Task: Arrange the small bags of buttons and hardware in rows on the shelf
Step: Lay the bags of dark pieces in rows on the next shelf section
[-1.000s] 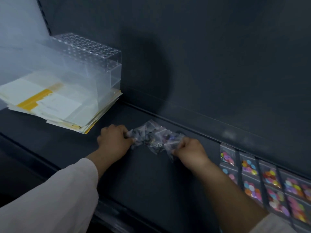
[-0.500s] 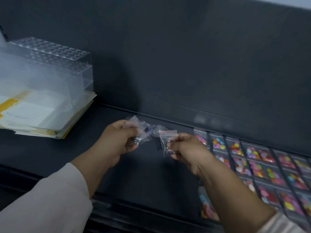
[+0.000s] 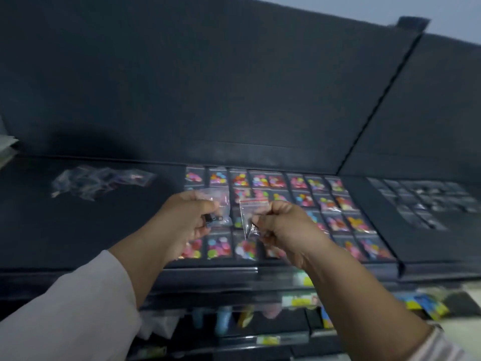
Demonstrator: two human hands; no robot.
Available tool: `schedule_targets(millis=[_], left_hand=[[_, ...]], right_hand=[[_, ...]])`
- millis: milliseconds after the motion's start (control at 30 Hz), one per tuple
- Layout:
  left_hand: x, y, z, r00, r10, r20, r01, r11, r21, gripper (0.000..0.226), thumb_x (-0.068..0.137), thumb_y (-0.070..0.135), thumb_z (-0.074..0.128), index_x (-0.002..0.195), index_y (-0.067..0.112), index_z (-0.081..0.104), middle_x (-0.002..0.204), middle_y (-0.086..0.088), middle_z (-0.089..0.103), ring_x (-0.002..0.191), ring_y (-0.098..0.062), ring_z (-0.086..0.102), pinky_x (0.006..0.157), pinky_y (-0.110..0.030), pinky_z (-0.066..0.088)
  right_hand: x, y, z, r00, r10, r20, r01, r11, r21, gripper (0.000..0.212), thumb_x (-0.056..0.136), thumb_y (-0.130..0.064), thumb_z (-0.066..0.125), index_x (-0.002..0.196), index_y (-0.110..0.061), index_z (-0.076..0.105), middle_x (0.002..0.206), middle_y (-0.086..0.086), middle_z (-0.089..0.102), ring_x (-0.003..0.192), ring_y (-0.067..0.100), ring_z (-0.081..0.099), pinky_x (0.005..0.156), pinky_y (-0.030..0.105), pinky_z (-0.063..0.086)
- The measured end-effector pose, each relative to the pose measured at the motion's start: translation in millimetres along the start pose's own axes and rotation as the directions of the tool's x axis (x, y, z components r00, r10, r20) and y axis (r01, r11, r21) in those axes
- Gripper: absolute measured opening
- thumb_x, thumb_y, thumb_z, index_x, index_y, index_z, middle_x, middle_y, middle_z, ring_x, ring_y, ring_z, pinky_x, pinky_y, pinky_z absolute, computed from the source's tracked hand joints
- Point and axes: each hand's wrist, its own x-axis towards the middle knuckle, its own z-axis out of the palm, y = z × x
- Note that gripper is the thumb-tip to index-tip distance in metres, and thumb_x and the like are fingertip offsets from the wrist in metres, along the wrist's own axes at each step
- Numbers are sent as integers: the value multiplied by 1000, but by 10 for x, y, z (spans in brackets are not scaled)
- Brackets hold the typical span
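Pinching bags (image 3: 251, 212), left hand (image 3: 182, 222) and right hand (image 3: 282, 226) just apart, over button rows (image 3: 325, 201), shelf (image 3: 78, 230) room leftward

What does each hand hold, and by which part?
Left grip pinches a small clear bag by its left edge; right grip pinches a red-strip bag by its lower right side.

Dim, bluish light throughout; the only bright patch is the pale wall (image 3: 442, 11) at 1 o'clock. A soft shadow (image 3: 91, 142) lies on the dark back panel (image 3: 234, 87) at 10 o'clock. Motion blur smears everything: the loose clear bags (image 3: 99, 181) at 9 and the dark bags (image 3: 421, 201) at 3 are streaks, and the lower shelves (image 3: 234, 321) at 6 are mush. Least blurred are the left hand (image 3: 187, 220) with its hardware bag (image 3: 217, 217) and the right hand (image 3: 281, 225) with its red-strip bag (image 3: 251, 214). Wide-angle bending tilts the shelf lines.
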Motion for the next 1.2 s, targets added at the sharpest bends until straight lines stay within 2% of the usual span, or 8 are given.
schedule_targets(millis=[100,267,400,533,733,867,1033,1200], left_hand=[[-216,-97,612,1000,-14,25,13,1000,13,4,90,11,59,89,15,58,97,-8,70,92,-21,64,67,-30,49],[-542,-278,1544,996,22,82,-27,998,60,12,87,9,64,77,13,59,102,-9,66,94,-24,61,68,-31,51],[-741,-399,2187,990,60,130,-76,990,123,12,84,8,67,76,12,59,96,-9,68,83,-22,61,63,-30,50],[-814,-389,2727,980,88,179,-120,977,177,11,84,7,67,78,10,59,91,-13,68,70,-19,56,64,-30,50],[-567,-312,3359,960,81,270,-140,968,207,9,84,6,67,86,8,59,91,-11,66,70,-18,55,65,-29,50],[-203,-230,3710,946,86,314,-167,956,241,7,83,8,68,84,9,61,88,-14,65,74,-22,56,67,-35,48],[221,-67,4109,933,81,350,-176,953,248,9,81,10,70,82,15,62,87,-8,68,70,-15,57,59,-25,48],[431,41,4490,916,96,390,-209,944,257,11,82,7,69,81,13,60,77,-3,62,63,-12,52,59,-23,49]], right_hand=[[-348,89,-584,1000,14,-28,-13,1000,24,17,86,-2,61,73,-11,57,50,-4,56,45,8,49,50,23,48],[-861,311,-1494,993,-11,-119,12,1000,7,14,87,-3,60,76,-11,56,66,5,59,56,13,54,57,23,51],[-1173,477,-2123,979,-21,-203,22,1000,2,12,85,-2,63,81,-11,55,62,-1,56,46,4,51,52,18,48],[-1320,558,-2640,957,-16,-290,22,1000,15,19,84,-2,63,73,-14,55,65,1,57,55,10,52,57,21,46],[-1216,617,-3264,929,5,-369,8,999,34,18,86,-4,62,73,-14,56,63,0,58,57,14,56,55,21,47],[-956,537,-3629,906,23,-423,16,996,87,12,88,-2,59,78,-9,56,71,10,56,56,16,57,56,22,54],[-623,413,-4116,882,39,-470,-14,998,57,7,89,-13,59,91,-6,60,80,15,52,75,23,52,57,23,52],[-406,320,-4528,866,29,-499,-13,999,36,9,90,-13,59,83,-8,59,77,12,54,72,22,54,59,24,52]])
